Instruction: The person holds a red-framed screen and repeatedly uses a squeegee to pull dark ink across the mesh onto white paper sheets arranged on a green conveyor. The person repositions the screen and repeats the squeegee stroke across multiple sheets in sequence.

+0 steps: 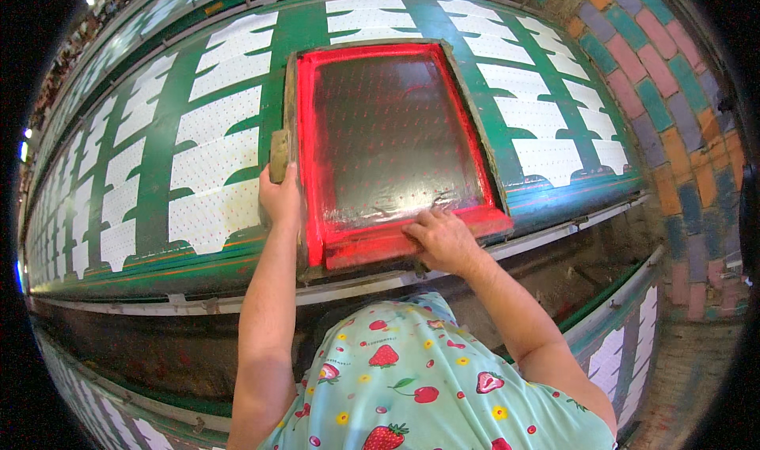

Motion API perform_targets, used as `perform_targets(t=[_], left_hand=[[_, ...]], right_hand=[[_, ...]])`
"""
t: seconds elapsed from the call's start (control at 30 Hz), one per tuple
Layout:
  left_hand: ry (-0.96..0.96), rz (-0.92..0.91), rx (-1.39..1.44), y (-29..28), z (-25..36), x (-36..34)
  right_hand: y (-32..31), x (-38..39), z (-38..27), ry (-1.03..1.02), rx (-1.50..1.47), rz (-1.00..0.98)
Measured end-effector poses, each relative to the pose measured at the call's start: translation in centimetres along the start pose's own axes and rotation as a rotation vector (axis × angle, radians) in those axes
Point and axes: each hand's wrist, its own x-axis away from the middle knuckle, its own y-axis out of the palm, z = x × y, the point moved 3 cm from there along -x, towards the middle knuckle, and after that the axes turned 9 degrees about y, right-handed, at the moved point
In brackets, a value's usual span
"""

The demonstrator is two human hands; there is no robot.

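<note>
A screen printing frame (380,133) lies on the long green table, its dark mesh bordered by red ink. My left hand (280,197) is closed around the frame's left side, just below a small wooden block (279,148) fixed there. Along the near end of the frame rests a wide squeegee (372,246) coated in red. My right hand (445,240) grips this squeegee right of its middle, with part of the fingers hidden behind it. White cut fabric pieces (222,165) with tiny red marks lie flat in rows on both sides of the frame.
A metal rail (214,303) runs along the near edge of the green table (162,173). Further tables with white pieces stand beyond it and behind me. At the right is a floor of multicoloured bricks (661,46).
</note>
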Motion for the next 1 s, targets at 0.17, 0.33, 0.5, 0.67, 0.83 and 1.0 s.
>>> perform_targets(t=[0.17,0.33,0.5,0.67,0.83,1.0], left_hand=[[-0.056,-0.036,-0.205,-0.1,-1.0,-0.5],[-0.132,-0.035,-0.072,0.2,-1.4,-0.8],[-0.141,-0.020,-0.163,0.3,-1.0,-0.9],[-0.191,-0.005,-0.211,0.3,-0.6,-1.0],[-0.229,0.020,-0.237,0.7,0.2,-1.1],[-0.253,0.018,-0.194,0.7,0.2,-1.0]], right_hand=[[-0.4,2.2,1.8,-0.105,-0.183,0.056],[-2.2,5.2,11.6,0.080,-0.381,0.318],[-0.8,8.8,23.2,0.693,-0.628,0.303],[2.5,10.4,26.0,0.948,-1.288,-0.061],[3.1,9.9,25.0,0.915,-1.220,-0.074],[2.9,9.5,23.6,1.051,-1.314,0.019]])
